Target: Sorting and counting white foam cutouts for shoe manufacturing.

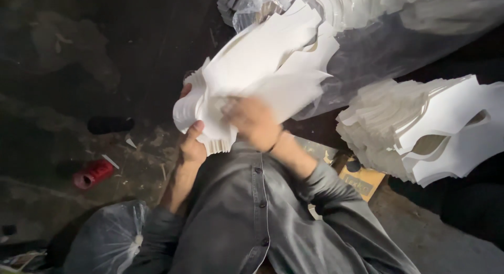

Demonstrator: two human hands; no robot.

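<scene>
A thick stack of white die-cut paper sheets (262,69) is held up in front of my chest. My left hand (190,142) grips its lower left corner, thumb on top. Blurred by motion, my right hand (254,121) lies across the stack's lower edge, fingers pressed on the sheets. I wear a grey buttoned shirt (252,211).
A second fanned stack of white cut sheets (425,127) rests at the right. A clear plastic bag (367,48) with more sheets lies behind. A red can (93,173) and a dark object (110,125) lie on the dirty floor at left; a brown cardboard piece (362,180) sits under my right arm.
</scene>
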